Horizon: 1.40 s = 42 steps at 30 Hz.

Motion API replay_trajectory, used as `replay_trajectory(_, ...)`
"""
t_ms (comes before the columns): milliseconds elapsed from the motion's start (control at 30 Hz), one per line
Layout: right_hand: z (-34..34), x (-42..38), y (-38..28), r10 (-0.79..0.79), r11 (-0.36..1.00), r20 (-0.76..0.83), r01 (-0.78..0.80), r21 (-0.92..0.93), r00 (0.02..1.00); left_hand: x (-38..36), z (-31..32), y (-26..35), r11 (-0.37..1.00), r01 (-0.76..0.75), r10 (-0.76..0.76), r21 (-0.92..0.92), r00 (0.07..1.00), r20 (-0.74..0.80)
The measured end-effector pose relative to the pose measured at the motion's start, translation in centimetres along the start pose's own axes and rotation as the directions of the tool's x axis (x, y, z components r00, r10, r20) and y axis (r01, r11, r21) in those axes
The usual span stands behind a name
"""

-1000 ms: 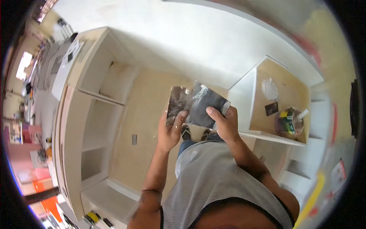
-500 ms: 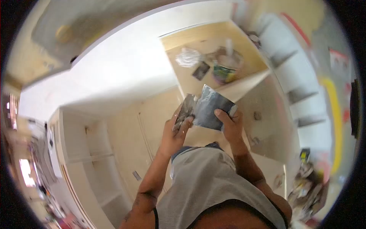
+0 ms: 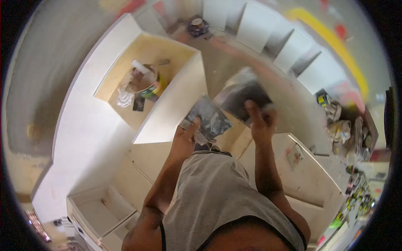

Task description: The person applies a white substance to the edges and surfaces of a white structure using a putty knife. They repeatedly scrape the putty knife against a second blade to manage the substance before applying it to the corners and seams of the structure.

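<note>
My left hand point(image 3: 186, 140) grips a dark, white-smeared sheet of sandpaper point(image 3: 207, 119) by its lower edge. My right hand point(image 3: 261, 121) holds a second dark sheet point(image 3: 243, 94), thumb on top; this sheet is blurred by motion. The two sheets sit apart, side by side in front of my chest. I stand inside a white cabinet carcass lying on the floor, with its white panel point(image 3: 176, 104) just left of my left hand.
A plywood-backed compartment point(image 3: 125, 58) at the upper left holds a paint can point(image 3: 146, 83), a white rag point(image 3: 124, 98) and a dark scrap point(image 3: 138, 102). White shelf units point(image 3: 289, 46) stand at the upper right. A heap of bags and cans point(image 3: 347, 125) lies at the right.
My view has swung round, so the compartment with the can moved from the upper right to the upper left. The two sheets, overlapping before, are now pulled apart, one in each hand.
</note>
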State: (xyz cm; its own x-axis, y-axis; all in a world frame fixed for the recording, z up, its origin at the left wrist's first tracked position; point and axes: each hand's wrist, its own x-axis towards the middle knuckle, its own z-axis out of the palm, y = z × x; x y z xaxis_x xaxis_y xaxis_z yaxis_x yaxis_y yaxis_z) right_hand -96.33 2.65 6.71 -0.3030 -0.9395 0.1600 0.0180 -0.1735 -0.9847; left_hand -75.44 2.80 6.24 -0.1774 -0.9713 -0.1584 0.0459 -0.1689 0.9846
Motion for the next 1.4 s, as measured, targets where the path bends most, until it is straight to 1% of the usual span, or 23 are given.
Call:
replay_trajectory(33,-0.9,-0.1,-0.2,-0.089,0.992,-0.248,0.109,0.066,0.965,1.4,1.1,0.0,0.929,0.103,-0.064,-0.354,0.991,0.120)
replay_trajectory(67,-1.7,0.1,0.2,-0.088,0.993,-0.273,0.107,0.055,0.958,3.0,2.4,0.1,0.727,0.233,-0.089,-0.646,0.965,0.248)
replay_trajectory(133,-2.9,0.6,2.3,-0.498,0.837,-0.433,0.548,-0.012,0.752,6.1,5.4,-0.4,0.658,0.267,-0.160,-0.704,0.963,0.215)
replay_trajectory(167,-6.8,0.8,5.2,-0.644,0.726,0.030,0.623,-0.292,0.765,7.8,6.4,-1.1,0.593,0.338,-0.204,-0.731,0.941,0.269)
replay_trajectory(200,-7.4,1.8,2.9,-0.634,0.453,0.266,0.627,-0.633,0.726,9.5,7.5,-2.0,0.522,0.407,-0.244,-0.749,0.913,0.326)
replay_trajectory(267,-7.5,4.9,4.1,-0.273,0.627,0.306,0.410,-0.662,0.912,12.5,10.0,-3.0,0.555,0.472,-0.207,-0.685,0.876,0.436)
replay_trajectory(333,-10.8,7.0,4.4,-0.061,0.547,0.284,0.270,-0.792,0.957,15.7,13.2,-2.6,0.741,0.406,-0.294,-0.535,0.912,0.285)
replay_trajectory(400,-12.9,9.5,4.3,0.148,0.429,0.231,0.148,-0.891,0.962,19.6,15.3,-3.3,0.705,0.433,-0.220,-0.561,0.886,0.408)
replay_trajectory(467,-14.1,11.4,3.3,-0.099,0.690,-0.122,-0.021,-0.724,0.988,23.1,17.9,-4.0,0.588,0.563,-0.272,-0.581,0.814,0.513)
replay_trajectory(500,-14.4,12.7,2.9,-0.245,0.764,-0.162,0.088,-0.639,0.956,24.8,19.4,-3.8,0.577,0.577,-0.277,-0.578,0.804,0.526)
replay_trajectory(600,-16.5,17.4,5.2,-0.511,0.541,0.042,0.359,-0.760,0.859,29.1,23.1,-3.0,0.436,0.644,-0.265,-0.628,0.759,0.595)
replay_trajectory(667,-17.3,20.7,5.2,-0.481,0.569,0.043,0.349,-0.745,0.875,32.1,24.6,-3.8,0.503,0.649,-0.057,-0.571,0.684,0.727)
replay_trajectory(733,-20.5,21.5,6.8,-0.050,0.802,-0.162,-0.057,-0.594,0.986,33.4,27.1,-0.7,0.586,0.610,-0.173,-0.533,0.737,0.653)
replay_trajectory(867,-22.2,22.5,4.4,-0.248,0.923,-0.429,0.077,-0.377,0.869,35.3,30.4,0.7,0.567,0.657,-0.322,-0.496,0.732,0.601)
replay_trajectory(933,-23.4,23.4,5.5,-0.321,0.903,-0.447,0.129,-0.409,0.835,36.2,32.3,-0.8,0.578,0.639,-0.257,-0.507,0.732,0.631)
replay_trajectory(1000,-24.8,25.4,5.8,-0.549,0.492,-0.062,0.262,-0.830,0.834,36.4,33.6,-0.7,0.583,0.605,-0.191,-0.542,0.751,0.632)
replay_trajectory(1067,-27.4,25.6,5.2,-0.459,0.569,-0.071,0.232,-0.789,0.885,36.1,34.4,2.0,0.762,0.539,-0.306,-0.360,0.789,0.532)
replay_trajectory(1133,-29.3,26.1,4.4,-0.226,0.711,-0.029,0.144,-0.688,0.974,35.3,35.9,2.3,0.762,0.522,-0.347,-0.382,0.828,0.441)
replay_trajectory(1200,-29.4,26.1,4.5,-0.212,0.757,-0.068,0.120,-0.642,0.975,34.7,36.9,1.3,0.738,0.470,-0.319,-0.484,0.875,0.364)
replay_trajectory(1267,-29.1,27.4,3.8,-0.590,0.554,0.060,0.457,-0.696,0.805,33.7,37.1,2.9,0.668,0.508,-0.269,-0.544,0.847,0.459)
replay_trajectory(1333,-30.0,28.0,6.7,-0.647,0.576,0.094,0.567,-0.589,0.756,33.5,38.1,3.3,0.753,0.399,-0.208,-0.523,0.899,0.386)
replay_trajectory(1367,-31.5,27.5,9.9,-0.401,0.652,0.181,0.418,-0.633,0.898,33.4,38.2,2.8,0.753,0.381,-0.196,-0.537,0.908,0.369)
replay_trajectory(1400,-32.2,26.7,11.8,-0.107,0.680,0.235,0.243,-0.691,0.966,33.0,37.9,1.6,0.980,-0.157,0.188,-0.124,0.934,0.303)
